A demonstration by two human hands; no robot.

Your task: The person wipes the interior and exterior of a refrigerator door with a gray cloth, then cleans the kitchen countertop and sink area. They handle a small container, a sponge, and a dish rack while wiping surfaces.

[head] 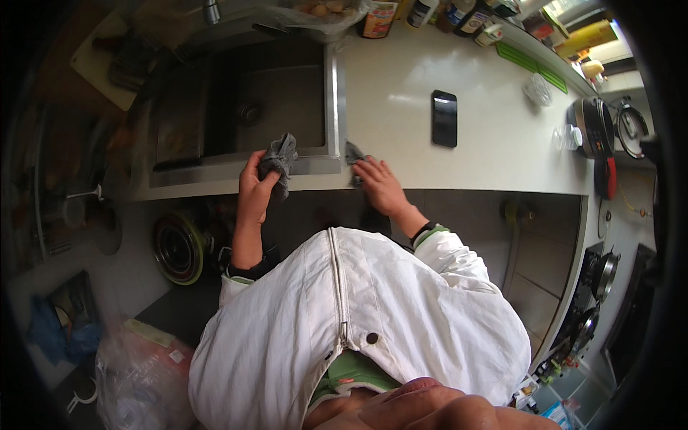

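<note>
My left hand (257, 185) grips a crumpled grey cloth (280, 161) above the front rim of a stainless steel sink (285, 115). To the right of the sink, my right hand (380, 184) rests with its fingers on a second dark grey cloth (355, 156) at the counter's front edge, beside the sink's metal rim. That cloth is slightly blurred and partly under the fingers. A black smartphone (444, 119) lies on the white countertop (500, 134), to the right of my right hand.
Bottles (422, 12) and a red pouch (378, 20) stand along the counter's back. A plastic bag of eggs (328, 12) sits behind the sink. At the right are a clear plastic bottle (567, 137) and a dark appliance (591, 126). A cutting board (88, 60) is at the far left.
</note>
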